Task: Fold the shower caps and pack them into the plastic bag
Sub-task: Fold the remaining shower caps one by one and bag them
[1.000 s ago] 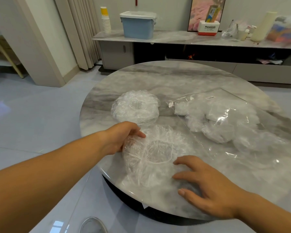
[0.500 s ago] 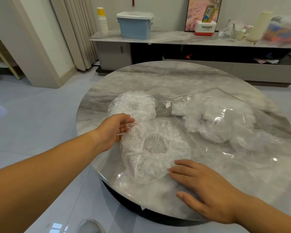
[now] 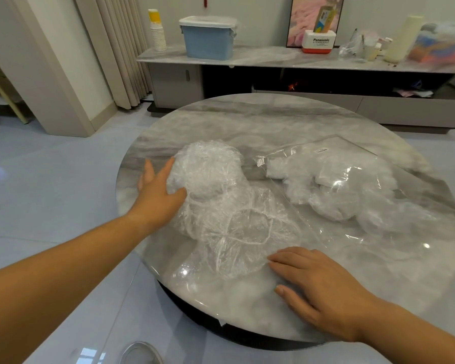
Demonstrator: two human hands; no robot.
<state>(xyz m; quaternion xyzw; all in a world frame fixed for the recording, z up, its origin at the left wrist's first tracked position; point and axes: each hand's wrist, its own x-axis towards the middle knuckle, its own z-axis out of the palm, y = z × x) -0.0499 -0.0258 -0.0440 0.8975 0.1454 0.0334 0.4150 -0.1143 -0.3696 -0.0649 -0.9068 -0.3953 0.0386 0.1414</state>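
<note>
Already, the plastic bag (image 3: 352, 151) holds several bunched shower caps (image 3: 334, 203).

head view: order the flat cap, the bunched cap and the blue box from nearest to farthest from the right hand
From the right hand:
1. flat cap, at its fingertips, just ahead and to the left.
2. bunched cap, farther ahead, on the left of the table.
3. blue box, off the table, on the sideboard at the back.

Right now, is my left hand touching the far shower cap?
Touching. The head view shows the left hand open, its fingers and thumb lying against the left side of the far shower cap, with no gap.
</note>
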